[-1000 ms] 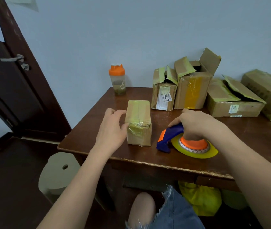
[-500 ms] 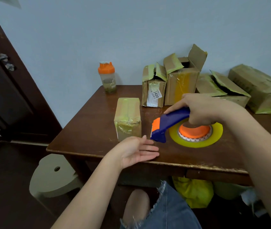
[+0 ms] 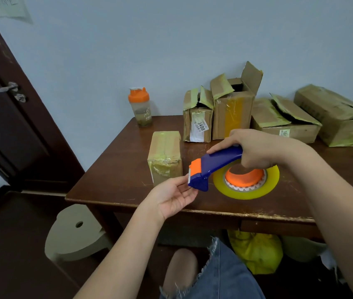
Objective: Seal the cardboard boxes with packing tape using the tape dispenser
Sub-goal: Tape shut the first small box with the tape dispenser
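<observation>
1. Denim shorts [image 3: 220, 275] with a frayed hem and a bare knee sit at the bottom edge, with a yellow bag [image 3: 255, 251] tucked under the table.
2. Left hand [image 3: 174, 198] is palm-up with relaxed fingers, holding nothing, fingertips right at the toothed orange nose of the tape dispenser [image 3: 214, 167].
3. Right hand [image 3: 255, 147] is wrapped round the dispenser's blue handle, keeping it up off the wooden table [image 3: 128, 190]; the yellowish tape roll [image 3: 246, 182] hangs beneath the hand.
4. Just left of the dispenser stands a small taped-up box [image 3: 166, 156], closed.
5. Further back by the wall there's a row of cardboard boxes [image 3: 231, 111], several with flaps open, plus an orange-lidded shaker bottle [image 3: 140, 107] at the far left corner.
6. Dark door [image 3: 3, 126] off to the left.
</observation>
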Available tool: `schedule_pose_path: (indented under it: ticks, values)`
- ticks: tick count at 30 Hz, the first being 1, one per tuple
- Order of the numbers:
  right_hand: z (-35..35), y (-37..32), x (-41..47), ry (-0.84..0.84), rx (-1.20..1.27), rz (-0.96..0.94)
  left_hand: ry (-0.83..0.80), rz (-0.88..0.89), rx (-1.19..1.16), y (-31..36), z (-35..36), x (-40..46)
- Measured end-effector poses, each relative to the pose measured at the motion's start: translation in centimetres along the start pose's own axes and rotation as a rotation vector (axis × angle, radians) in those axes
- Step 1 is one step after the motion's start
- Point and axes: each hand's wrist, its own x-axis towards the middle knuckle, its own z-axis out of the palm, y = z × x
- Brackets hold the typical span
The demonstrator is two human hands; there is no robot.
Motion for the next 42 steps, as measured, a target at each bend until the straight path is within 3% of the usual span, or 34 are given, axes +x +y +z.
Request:
schedule_pose_path:
  ticks: [10, 16, 27, 31, 37, 42]
  values:
    - [2.4, 0.6, 1.7, -0.093, 0.078, 0.018, 0.101, 0.066, 0.135, 0.7, -2.3, 0.0]
    - [2.2, -0.2, 2.6, -0.138, -0.13, 0.158, 0.11, 0.066, 0.169, 0.9, -1.9, 0.3]
    - [4.1, -3.1, 2.5, -0.137, -0.378, 0.123, 0.174, -0.002, 0.293, 0.7, -2.8, -0.1]
    - [4.2, -2.9, 2.3, -0.114, -0.393, 0.118, 0.197, 0.14, 0.45, 0.4, -2.5, 0.1]
    - [3.6, -2.7, 2.2, -0.112, -0.34, 0.124, 0.362, 0.304, 0.669, 1.9, -2.3, -0.3]
    - [3.9, -2.7, 2.0, -0.081, -0.319, 0.106, 0.445, 0.42, 0.721, 3.2, -3.4, -1.1]
